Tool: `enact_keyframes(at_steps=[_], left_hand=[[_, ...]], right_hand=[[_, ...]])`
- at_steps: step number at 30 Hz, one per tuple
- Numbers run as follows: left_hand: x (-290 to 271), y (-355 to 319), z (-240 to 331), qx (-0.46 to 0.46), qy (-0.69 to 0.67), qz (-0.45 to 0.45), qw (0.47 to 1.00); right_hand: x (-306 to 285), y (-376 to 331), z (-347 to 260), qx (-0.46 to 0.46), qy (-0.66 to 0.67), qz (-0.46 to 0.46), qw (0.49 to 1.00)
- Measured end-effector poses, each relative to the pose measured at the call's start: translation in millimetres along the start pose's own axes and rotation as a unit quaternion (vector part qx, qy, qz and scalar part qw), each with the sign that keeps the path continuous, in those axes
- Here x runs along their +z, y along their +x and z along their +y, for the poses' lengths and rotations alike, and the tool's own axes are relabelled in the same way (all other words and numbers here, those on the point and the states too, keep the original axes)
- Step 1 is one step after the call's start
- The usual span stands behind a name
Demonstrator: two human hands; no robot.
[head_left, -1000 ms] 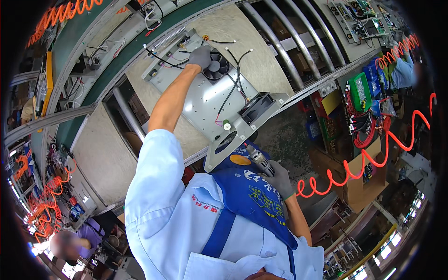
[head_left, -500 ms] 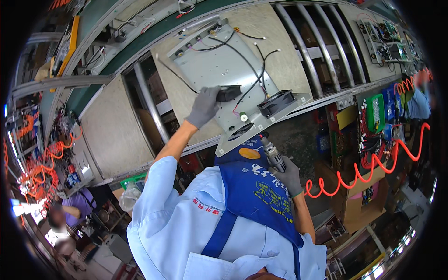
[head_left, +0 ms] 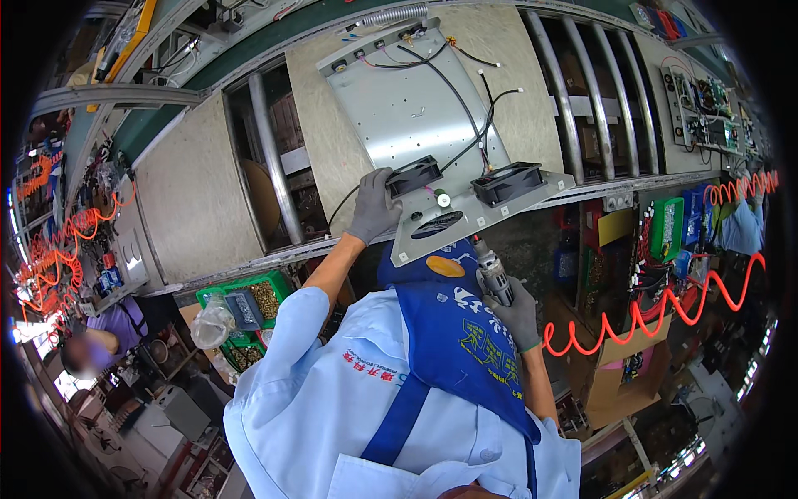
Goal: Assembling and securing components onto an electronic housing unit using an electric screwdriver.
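Note:
My left hand (head_left: 372, 208), in a grey glove, is closed on the left side of a black square cooling fan (head_left: 417, 174). The fan stands on a grey sheet-metal chassis (head_left: 397, 112), just behind the round opening in its front flange. A second black fan (head_left: 509, 182) stands behind the flange further right. Between the fans is a small green cylinder with a white end (head_left: 443, 200). Below the flange, my gloved right hand (head_left: 515, 316) is wrapped round a power screwdriver (head_left: 494, 276), its bit pointing up toward the flange.
Black cables (head_left: 465, 125) lie across the chassis. Metal rollers (head_left: 559, 91) run to its right, and one roller (head_left: 273, 158) to its left. Green bins of small fasteners (head_left: 264, 301) stand at lower left. A coiled orange air hose (head_left: 648, 312) stretches on the right above an open carton (head_left: 623, 378).
My left hand has brought the fan down toward the front flange and turned it upright. My right hand and the screwdriver stay nearly in place. The whole view has shifted slightly.

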State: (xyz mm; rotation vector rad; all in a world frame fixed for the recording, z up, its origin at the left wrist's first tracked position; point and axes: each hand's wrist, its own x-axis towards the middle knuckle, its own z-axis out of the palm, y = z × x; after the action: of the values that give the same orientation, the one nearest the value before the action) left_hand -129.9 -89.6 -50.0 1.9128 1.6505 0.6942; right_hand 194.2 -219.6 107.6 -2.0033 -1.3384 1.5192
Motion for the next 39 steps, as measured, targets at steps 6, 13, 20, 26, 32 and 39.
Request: enact_keyframes(at_steps=[6,13,20,26,32,39], left_hand=[[-41.5,50.4,47.6,0.098,0.063,-0.088,0.989],[-20.8,123.4,33.3,0.078,0.15,-0.309,0.936],[-87.1,146.6,47.7,0.049,-0.109,-0.141,0.983],[-28.4,58.0,-9.6,-0.032,-0.128,-0.104,0.986],[-36.4,48.4,23.5,0.101,0.109,-0.047,0.988],[-36.4,78.7,27.1,-0.004,0.067,-0.209,0.976]], right_hand=[[8.2,-3.2,8.0,0.017,0.022,0.015,1.0],[9.6,0.9,4.9,0.008,0.032,0.016,0.999],[15.0,-2.7,7.0,-0.003,0.039,0.037,0.999],[11.5,0.1,1.3,-0.019,0.012,0.029,0.999],[11.2,1.1,8.5,-0.006,0.026,0.027,0.999],[1.6,4.6,0.5,-0.005,0.009,-0.011,1.0]])
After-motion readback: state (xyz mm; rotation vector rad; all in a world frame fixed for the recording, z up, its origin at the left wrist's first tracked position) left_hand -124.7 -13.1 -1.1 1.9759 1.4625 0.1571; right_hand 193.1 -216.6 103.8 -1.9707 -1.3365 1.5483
